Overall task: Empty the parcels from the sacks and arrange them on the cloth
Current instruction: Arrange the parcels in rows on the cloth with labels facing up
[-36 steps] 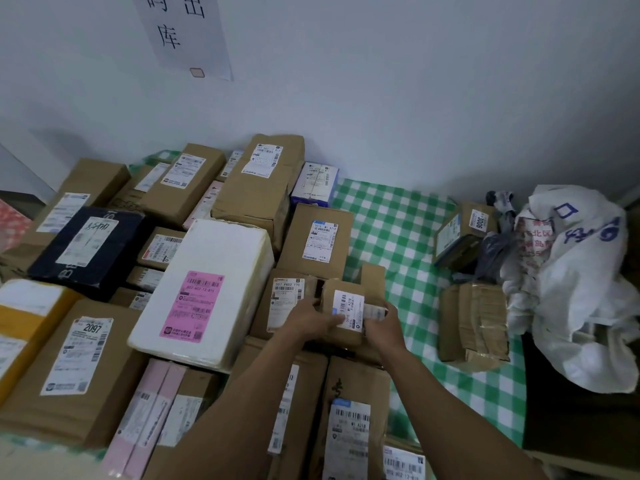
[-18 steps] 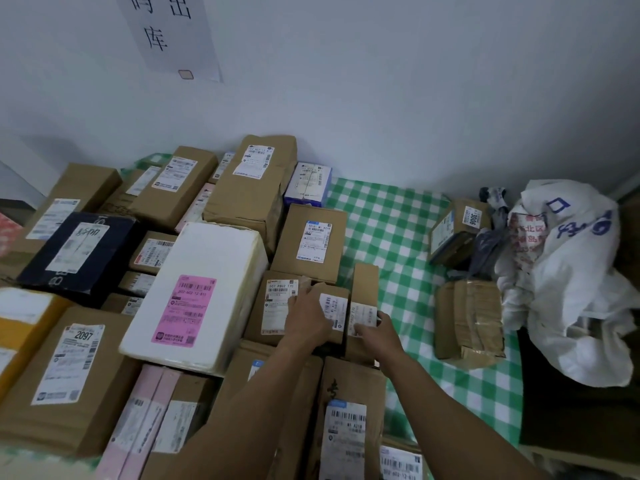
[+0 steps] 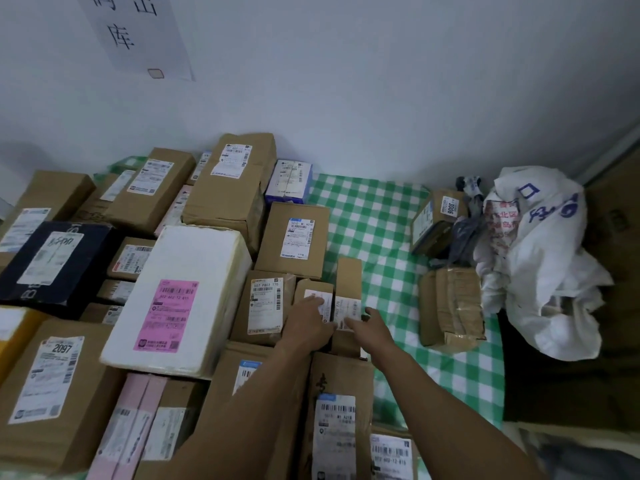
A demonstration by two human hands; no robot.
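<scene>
A green-and-white checked cloth [image 3: 374, 216] lies on the floor, its left part packed with cardboard parcels. My left hand [image 3: 308, 323] rests flat on a small brown box [image 3: 313, 294] wedged between a labelled box [image 3: 265, 303] and a narrow upright box [image 3: 348, 278]. My right hand [image 3: 372, 327] is at the near end of that narrow box, fingertips touching its label and thumb lifted. A crumpled white sack [image 3: 547, 271] with blue writing sits at the right edge of the cloth.
Beside the sack lie a box labelled 3006 [image 3: 434, 220], a taped brown box [image 3: 450, 306] and a grey bag [image 3: 464, 237]. A big white foam box [image 3: 180, 292] with a pink label tops the pile at left. Bare cloth shows between the pile and the sack.
The small brown box, held up in both hands a second ago, now sits down in the gap beside the narrow box. Both hands have loosened on the boxes.
</scene>
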